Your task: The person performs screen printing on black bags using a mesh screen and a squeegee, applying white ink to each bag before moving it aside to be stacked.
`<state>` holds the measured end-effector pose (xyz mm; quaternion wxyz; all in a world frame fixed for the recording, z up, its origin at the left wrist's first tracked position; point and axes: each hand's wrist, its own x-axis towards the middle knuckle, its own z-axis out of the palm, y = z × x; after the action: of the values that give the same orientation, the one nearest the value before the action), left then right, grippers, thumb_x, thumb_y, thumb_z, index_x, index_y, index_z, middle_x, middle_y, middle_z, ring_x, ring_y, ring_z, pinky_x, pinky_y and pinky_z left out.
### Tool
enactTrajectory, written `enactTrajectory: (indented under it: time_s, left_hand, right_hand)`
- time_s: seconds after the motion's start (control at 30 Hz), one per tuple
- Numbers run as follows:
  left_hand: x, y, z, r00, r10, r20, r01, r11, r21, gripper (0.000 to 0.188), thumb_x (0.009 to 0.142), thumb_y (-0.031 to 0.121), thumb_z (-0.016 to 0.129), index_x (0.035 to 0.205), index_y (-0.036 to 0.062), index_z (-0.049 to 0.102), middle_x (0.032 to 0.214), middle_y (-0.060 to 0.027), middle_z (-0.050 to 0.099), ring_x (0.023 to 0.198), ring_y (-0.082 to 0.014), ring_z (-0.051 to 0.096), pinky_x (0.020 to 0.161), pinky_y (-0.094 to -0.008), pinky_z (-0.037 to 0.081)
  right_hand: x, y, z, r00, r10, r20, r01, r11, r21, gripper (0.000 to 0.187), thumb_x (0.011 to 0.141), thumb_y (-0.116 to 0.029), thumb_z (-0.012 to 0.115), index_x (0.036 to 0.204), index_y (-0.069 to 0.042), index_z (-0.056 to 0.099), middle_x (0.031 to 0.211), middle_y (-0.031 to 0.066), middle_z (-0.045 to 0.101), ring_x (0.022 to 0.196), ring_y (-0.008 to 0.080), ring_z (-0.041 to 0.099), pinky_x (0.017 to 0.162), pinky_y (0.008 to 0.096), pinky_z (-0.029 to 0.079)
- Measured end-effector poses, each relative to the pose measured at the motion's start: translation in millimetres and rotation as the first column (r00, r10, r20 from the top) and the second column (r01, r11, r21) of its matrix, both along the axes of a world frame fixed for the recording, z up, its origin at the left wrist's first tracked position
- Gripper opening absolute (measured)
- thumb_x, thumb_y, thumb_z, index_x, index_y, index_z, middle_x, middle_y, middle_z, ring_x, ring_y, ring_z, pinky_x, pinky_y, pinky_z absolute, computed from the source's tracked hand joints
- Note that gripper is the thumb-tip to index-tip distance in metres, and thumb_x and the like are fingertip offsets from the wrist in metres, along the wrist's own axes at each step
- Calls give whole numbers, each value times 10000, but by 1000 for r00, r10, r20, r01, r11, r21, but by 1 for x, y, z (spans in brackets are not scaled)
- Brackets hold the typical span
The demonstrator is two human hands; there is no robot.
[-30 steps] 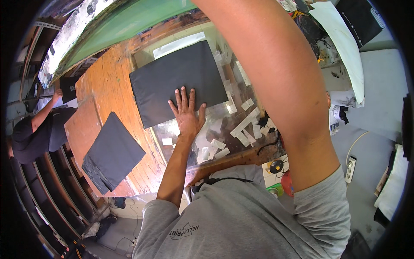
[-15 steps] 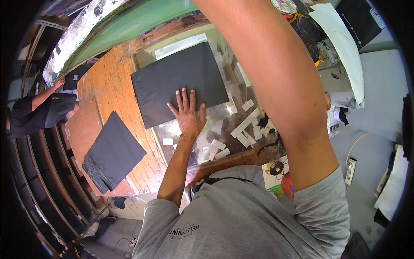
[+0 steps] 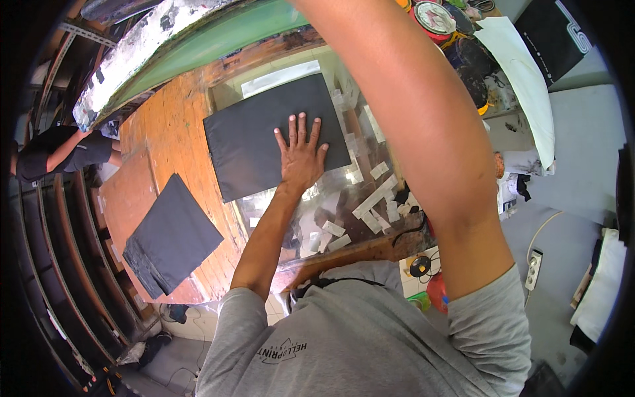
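Note:
A black flat sheet, cloth or thin plastic point(image 3: 241, 142), lies on the glass part of the table. My left hand point(image 3: 303, 157) rests on its right half, palm down and fingers spread. My right forearm reaches up past the top edge, so the right hand is out of view. Beyond the sheet, a tilted frame with a green screen point(image 3: 192, 63) spans the upper left. Between it and the black sheet shows a white strip point(image 3: 280, 77). A second black piece point(image 3: 175, 238), wrinkled at its lower left corner, lies on the wooden board to the left.
Pale tape scraps point(image 3: 375, 196) dot the glass right of the sheet. Tubs and cans point(image 3: 434, 18) crowd the upper right beside a white sheet point(image 3: 522, 86). At far left, a person in dark clothes point(image 3: 63, 155) stands near shelving racks point(image 3: 63, 245). A power strip point(image 3: 533, 270) lies right.
My left hand has slid forward and to the right, farther onto the black sheet. The green screen shows narrower. The other person's hand has passed out of sight behind the frame.

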<state>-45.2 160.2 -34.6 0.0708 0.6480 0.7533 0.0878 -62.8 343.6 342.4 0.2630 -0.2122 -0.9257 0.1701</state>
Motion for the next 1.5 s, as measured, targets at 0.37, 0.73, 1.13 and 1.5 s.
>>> enactTrajectory:
  time_s: [0.37, 0.73, 1.13, 1.5]
  left_hand:
    - [-9, -65, 105, 696, 177, 695, -456, 857, 239, 615, 1044, 279, 547, 1556, -4, 358, 1637, -230, 318, 1538, -365, 274, 1237, -572, 147]
    - [34, -167, 81, -810, -74, 582, -495, 617, -611, 465, 1017, 319, 619, 1371, 56, 469, 1372, -151, 502, 1333, -319, 482, 1090, -537, 420]
    - [42, -158, 65, -813, -20, 582, -509, 508, -695, 265, 1008, 222, 626, 1193, 73, 510, 1189, -92, 602, 1141, -256, 579, 954, -469, 503]
    - [45, -160, 55, -769, -14, 639, -551, 522, -651, 169, 960, 166, 654, 1032, 142, 503, 1126, -26, 584, 1113, -182, 561, 961, -527, 428]
  right_hand:
    - [19, -53, -48, 996, 5, -84, -3, 1000, 22, 305, 789, -25, 658, 1092, -10, 689, 942, 189, 722, 791, 310, 700, 696, 440, 555]
    - [89, -107, -267, 996, 85, -29, -86, 996, -33, 567, 732, 133, 591, 1255, -71, 670, 1206, 155, 716, 1161, 333, 644, 958, 468, 434]
    - [-42, 20, -334, 933, -39, 358, 25, 999, 43, 455, 815, 29, 624, 1220, -168, 691, 1087, 68, 726, 958, 303, 689, 855, 530, 479]
    - [126, -198, -291, 919, 42, 391, -31, 999, -34, 526, 816, -30, 650, 1332, -114, 595, 1280, 100, 647, 1217, 318, 579, 1046, 577, 373]
